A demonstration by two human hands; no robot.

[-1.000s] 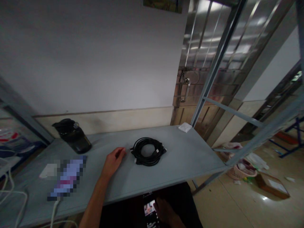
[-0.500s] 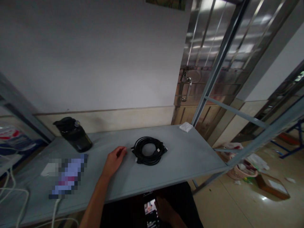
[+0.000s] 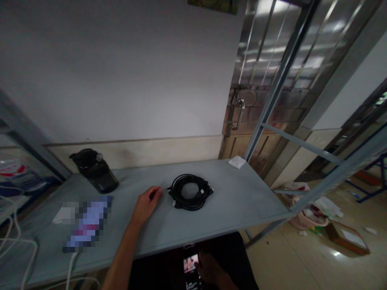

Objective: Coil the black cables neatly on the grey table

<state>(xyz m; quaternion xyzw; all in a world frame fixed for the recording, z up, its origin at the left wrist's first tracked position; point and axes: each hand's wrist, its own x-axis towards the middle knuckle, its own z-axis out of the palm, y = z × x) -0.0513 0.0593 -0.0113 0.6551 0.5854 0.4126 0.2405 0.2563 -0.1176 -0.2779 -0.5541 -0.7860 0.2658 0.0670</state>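
My left hand [image 3: 148,201] rests on the grey table, its fingers loosely curled in and nothing visible in them. Just right of its fingertips, apart from them, lies a coiled black cable [image 3: 181,201] with several connector ends showing. Below the table's front edge, over my dark lap, is a lit smartphone [image 3: 190,264] with a picture on its screen. My right hand [image 3: 210,268] is at the phone's right side with a digit over the screen; shadow hides most of its grip.
A black bottle [image 3: 96,171] stands at the table's back left. Before it lie a blurred-out blue item [image 3: 90,221] and white cables [image 3: 34,257]. A white packet [image 3: 237,162] sits at the back right corner. A metal post [image 3: 272,88] rises there. On the floor are a basket [image 3: 311,219] and box [image 3: 347,237].
A digit of my right hand has shifted slightly down and left over the phone's screen. My left hand and the cable have stayed in place; the view has moved very slightly.
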